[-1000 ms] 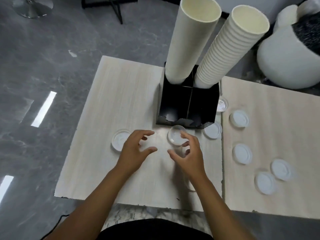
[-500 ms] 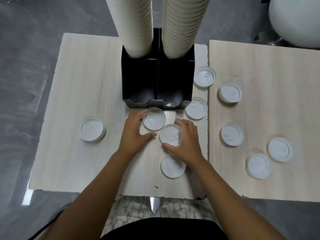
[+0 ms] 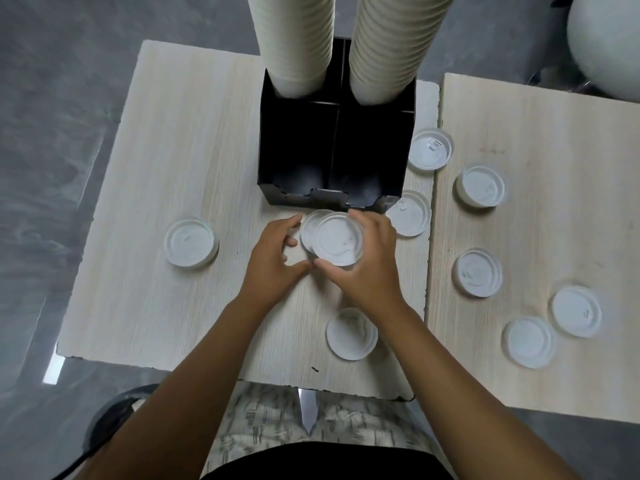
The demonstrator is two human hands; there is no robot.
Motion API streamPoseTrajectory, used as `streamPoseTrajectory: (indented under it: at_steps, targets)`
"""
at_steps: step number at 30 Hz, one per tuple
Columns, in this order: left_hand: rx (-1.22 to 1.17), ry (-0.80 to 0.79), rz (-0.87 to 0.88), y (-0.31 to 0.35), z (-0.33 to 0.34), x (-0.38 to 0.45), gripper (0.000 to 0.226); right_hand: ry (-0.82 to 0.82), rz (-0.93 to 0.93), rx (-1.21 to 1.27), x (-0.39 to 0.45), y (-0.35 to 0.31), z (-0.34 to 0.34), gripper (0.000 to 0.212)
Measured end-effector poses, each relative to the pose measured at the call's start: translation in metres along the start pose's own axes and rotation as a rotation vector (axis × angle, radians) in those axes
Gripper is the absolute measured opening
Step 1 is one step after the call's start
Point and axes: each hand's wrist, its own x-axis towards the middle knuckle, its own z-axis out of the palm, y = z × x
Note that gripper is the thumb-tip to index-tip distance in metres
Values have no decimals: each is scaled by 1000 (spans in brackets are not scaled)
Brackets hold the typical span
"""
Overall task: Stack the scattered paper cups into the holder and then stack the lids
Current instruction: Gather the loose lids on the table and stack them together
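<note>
A black holder [image 3: 332,188] stands at the back of the left table with two tall stacks of cream paper cups [image 3: 294,46] [image 3: 391,50] in its rear compartments. Just in front of it, my right hand [image 3: 363,265] grips a white lid [image 3: 337,243] by its rim, held over a second lid [image 3: 309,227] that lies on the table. My left hand [image 3: 273,261] curls around the left side of that lower lid, fingertips at its edge. Several more white lids lie scattered over both tables.
Loose lids lie at the left [image 3: 190,244], near my right forearm [image 3: 351,334], beside the holder [image 3: 410,213] [image 3: 430,150], and several on the right table [image 3: 479,185]. A gap separates the two wooden tables [image 3: 166,161]. A white round seat [image 3: 606,46] sits far right.
My right hand has carried its lid up and left until it overlaps the lid in front of the holder. My left hand stays beside that lower lid. The camera has tilted further down.
</note>
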Motion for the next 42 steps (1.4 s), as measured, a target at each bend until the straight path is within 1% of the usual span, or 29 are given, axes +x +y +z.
streamPoseTrajectory:
  at_steps: [3,8,13,15,18,20,22,28,32,35,37,42]
  targets:
    - [-18,-13,-23,-2,-3,2,80,-28,50,-65,8,2,23,89]
    - [-52,-105,-29,-7,-12,4,82,-65,121,-64,10,12,33,91]
    - [-109,-134,-23,-6,-20,11,77,-61,132,-34,11,17,32,108]
    - [-133,-145,-21,-2,-19,15,74,-59,129,-18,10,19,33,106]
    - [-128,-160,-20,8,-16,20,69,-55,124,26,6,15,29,95]
    - [-116,-164,-1,18,-16,15,69,-35,114,54,-2,11,18,90]
    - [-135,-182,21,29,-16,2,69,-31,112,52,-16,7,1,90]
    - [-100,-275,84,32,-3,-62,63,-161,147,5,-91,11,-39,90]
    - [-33,-315,108,16,8,-94,60,-208,181,-18,-129,23,-37,88]
    - [54,-334,125,7,16,-104,61,-180,181,-79,-144,35,-29,85]
    - [76,-348,110,4,21,-104,63,-168,188,-117,-149,39,-24,86]
    - [97,-378,118,2,25,-100,66,-198,228,-49,-151,41,-20,88]
